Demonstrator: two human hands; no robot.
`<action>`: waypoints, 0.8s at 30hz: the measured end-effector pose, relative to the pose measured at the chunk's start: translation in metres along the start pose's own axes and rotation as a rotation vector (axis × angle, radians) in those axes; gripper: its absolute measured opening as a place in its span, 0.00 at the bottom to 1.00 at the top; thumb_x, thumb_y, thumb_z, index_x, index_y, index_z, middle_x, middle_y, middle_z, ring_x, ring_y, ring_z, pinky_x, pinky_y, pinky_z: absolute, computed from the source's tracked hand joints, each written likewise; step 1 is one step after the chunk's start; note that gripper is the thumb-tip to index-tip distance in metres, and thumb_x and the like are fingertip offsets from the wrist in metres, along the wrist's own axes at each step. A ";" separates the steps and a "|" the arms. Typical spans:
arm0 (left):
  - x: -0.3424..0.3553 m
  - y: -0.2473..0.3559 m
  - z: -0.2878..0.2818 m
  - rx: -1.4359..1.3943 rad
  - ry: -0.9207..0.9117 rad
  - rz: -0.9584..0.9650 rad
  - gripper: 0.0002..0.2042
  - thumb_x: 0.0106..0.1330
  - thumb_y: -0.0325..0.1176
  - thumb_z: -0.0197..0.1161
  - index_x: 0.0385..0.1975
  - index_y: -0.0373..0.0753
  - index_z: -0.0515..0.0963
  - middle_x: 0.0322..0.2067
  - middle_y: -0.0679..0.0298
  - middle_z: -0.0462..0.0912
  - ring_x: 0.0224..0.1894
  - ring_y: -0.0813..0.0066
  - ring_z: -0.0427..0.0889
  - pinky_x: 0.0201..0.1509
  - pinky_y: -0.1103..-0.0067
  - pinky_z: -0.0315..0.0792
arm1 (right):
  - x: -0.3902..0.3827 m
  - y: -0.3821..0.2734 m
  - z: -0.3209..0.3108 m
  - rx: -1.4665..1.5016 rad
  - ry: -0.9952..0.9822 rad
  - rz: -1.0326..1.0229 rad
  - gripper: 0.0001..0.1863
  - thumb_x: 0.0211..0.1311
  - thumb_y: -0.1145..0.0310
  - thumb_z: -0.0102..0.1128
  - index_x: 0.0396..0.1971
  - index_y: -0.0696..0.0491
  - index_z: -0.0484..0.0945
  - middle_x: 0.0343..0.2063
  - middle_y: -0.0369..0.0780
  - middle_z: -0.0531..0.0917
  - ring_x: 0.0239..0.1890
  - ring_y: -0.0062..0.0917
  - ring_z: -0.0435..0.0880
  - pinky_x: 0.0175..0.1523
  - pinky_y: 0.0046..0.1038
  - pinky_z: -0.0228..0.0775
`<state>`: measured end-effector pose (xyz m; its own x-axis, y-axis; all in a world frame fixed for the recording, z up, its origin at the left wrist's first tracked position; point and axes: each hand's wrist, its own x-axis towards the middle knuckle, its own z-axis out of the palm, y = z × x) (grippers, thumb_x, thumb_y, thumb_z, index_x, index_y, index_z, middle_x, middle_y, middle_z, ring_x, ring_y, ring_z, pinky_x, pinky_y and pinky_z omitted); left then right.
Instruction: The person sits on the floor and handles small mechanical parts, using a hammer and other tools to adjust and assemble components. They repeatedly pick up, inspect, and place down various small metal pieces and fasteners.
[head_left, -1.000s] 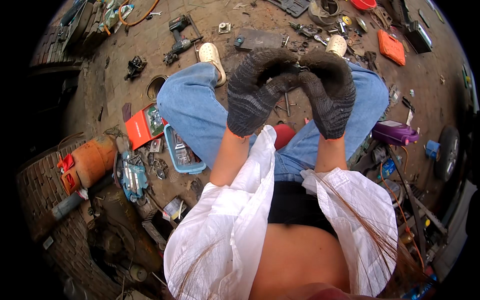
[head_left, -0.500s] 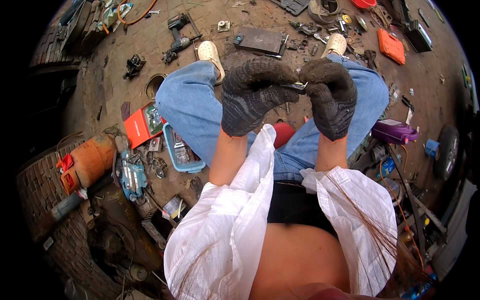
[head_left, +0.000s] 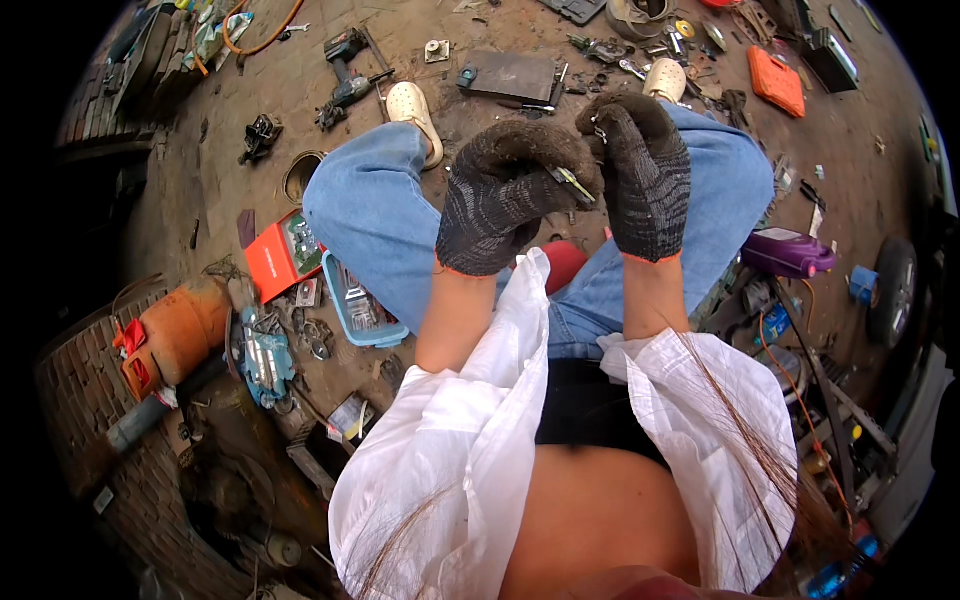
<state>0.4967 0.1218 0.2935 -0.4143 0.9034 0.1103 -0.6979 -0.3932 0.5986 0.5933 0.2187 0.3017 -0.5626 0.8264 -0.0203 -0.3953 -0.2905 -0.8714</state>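
Nearer me than the dark block [head_left: 510, 77], my left hand [head_left: 505, 195] pinches a slim metal piece [head_left: 574, 184]; beside it my right hand [head_left: 645, 180] curls, contents unclear. I judge I'm handling the piece; the next move calls for a steady pinch.

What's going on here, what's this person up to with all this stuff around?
A person sits working with both gloved hands raised in front. The left hand pinches a small, thin metal piece. The right hand is curled close beside it and seems to grip a small bright bit, too tiny to identify. Around them lie a drill, a blue tub of parts and an orange case.
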 end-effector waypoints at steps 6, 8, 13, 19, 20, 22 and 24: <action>0.002 -0.002 -0.021 -0.120 0.099 -0.005 0.15 0.50 0.21 0.63 0.40 0.37 0.74 0.34 0.60 0.76 0.36 0.69 0.76 0.40 0.77 0.73 | 0.004 0.010 -0.005 0.069 -0.036 0.056 0.08 0.59 0.73 0.54 0.38 0.58 0.72 0.31 0.40 0.80 0.31 0.18 0.78 0.35 0.18 0.72; 0.007 -0.001 -0.022 -0.061 0.086 -0.021 0.14 0.52 0.24 0.62 0.39 0.41 0.73 0.32 0.66 0.68 0.35 0.73 0.67 0.37 0.81 0.65 | 0.005 0.012 -0.005 0.097 -0.065 0.064 0.08 0.59 0.73 0.54 0.38 0.58 0.72 0.31 0.40 0.79 0.31 0.19 0.78 0.35 0.18 0.72; 0.007 -0.002 -0.032 -0.115 0.073 0.024 0.15 0.52 0.21 0.61 0.42 0.36 0.72 0.35 0.60 0.75 0.38 0.68 0.75 0.42 0.75 0.72 | 0.004 0.016 0.000 0.197 -0.133 0.132 0.08 0.59 0.73 0.53 0.39 0.56 0.71 0.34 0.41 0.78 0.33 0.20 0.78 0.37 0.20 0.72; 0.008 -0.002 -0.035 -0.221 0.140 0.001 0.15 0.53 0.19 0.59 0.43 0.33 0.72 0.37 0.56 0.78 0.39 0.65 0.79 0.45 0.68 0.76 | 0.003 0.016 0.009 0.142 -0.110 0.205 0.11 0.58 0.69 0.55 0.41 0.54 0.71 0.34 0.37 0.77 0.36 0.19 0.74 0.38 0.20 0.66; 0.007 -0.001 -0.036 -0.223 0.160 -0.002 0.15 0.53 0.19 0.59 0.42 0.33 0.72 0.37 0.56 0.78 0.39 0.65 0.79 0.45 0.67 0.76 | 0.003 0.016 0.010 0.147 -0.120 0.209 0.11 0.58 0.70 0.55 0.41 0.54 0.71 0.34 0.37 0.77 0.36 0.19 0.74 0.38 0.20 0.67; 0.006 -0.001 -0.038 -0.222 0.166 0.009 0.15 0.53 0.19 0.59 0.42 0.33 0.72 0.36 0.56 0.79 0.39 0.65 0.79 0.45 0.67 0.76 | 0.003 0.016 0.012 0.151 -0.135 0.213 0.11 0.58 0.70 0.54 0.41 0.54 0.71 0.35 0.37 0.77 0.36 0.19 0.74 0.38 0.19 0.67; 0.005 0.001 -0.041 -0.211 0.145 0.020 0.15 0.53 0.18 0.59 0.42 0.33 0.72 0.36 0.56 0.79 0.39 0.65 0.79 0.45 0.67 0.76 | 0.003 0.018 0.015 0.156 -0.135 0.223 0.11 0.58 0.70 0.54 0.41 0.54 0.71 0.35 0.38 0.77 0.36 0.20 0.74 0.38 0.19 0.67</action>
<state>0.4696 0.1187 0.2622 -0.4979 0.8672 -0.0040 -0.7891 -0.4511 0.4169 0.5737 0.2086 0.2938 -0.7353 0.6655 -0.1280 -0.3525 -0.5368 -0.7665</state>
